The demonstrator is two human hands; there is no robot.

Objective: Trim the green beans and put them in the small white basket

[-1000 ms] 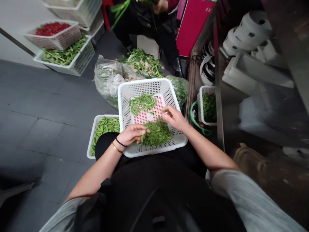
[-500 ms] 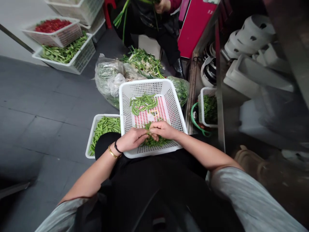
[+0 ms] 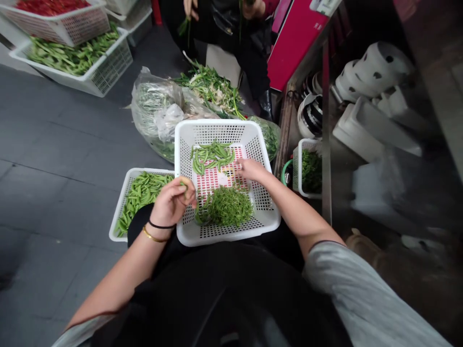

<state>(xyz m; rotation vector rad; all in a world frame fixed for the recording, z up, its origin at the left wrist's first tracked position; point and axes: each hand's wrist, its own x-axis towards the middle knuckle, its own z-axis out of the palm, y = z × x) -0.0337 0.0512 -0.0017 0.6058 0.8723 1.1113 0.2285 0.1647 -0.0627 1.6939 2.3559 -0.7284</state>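
Head view: pod [image 3: 183, 187] pinched by left hand [image 3: 171, 200], right hand [image 3: 252, 169] loosely spread. By a slackened pinch, the pod could be dropped outside the basket's [image 3: 219, 122] left edge.

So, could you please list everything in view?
Big basket: one, white, lap
Pods: many, green, basket's far end
Stringy heap: one, green, basket's near end
Held piece: one, green, left hand
Pod basket: one, white, left
Stacked baskets: several, white, upper left
Plastic bags: several, clear, ahead
Leafy heap: one, green, ahead
Panel: one, magenta, top
Greens basket: one, white, right
Containers: several, whitish, right
Coworker: one, dark clothes, top
Left hand: one, bare, left rim
Right hand: one, bare, over basket
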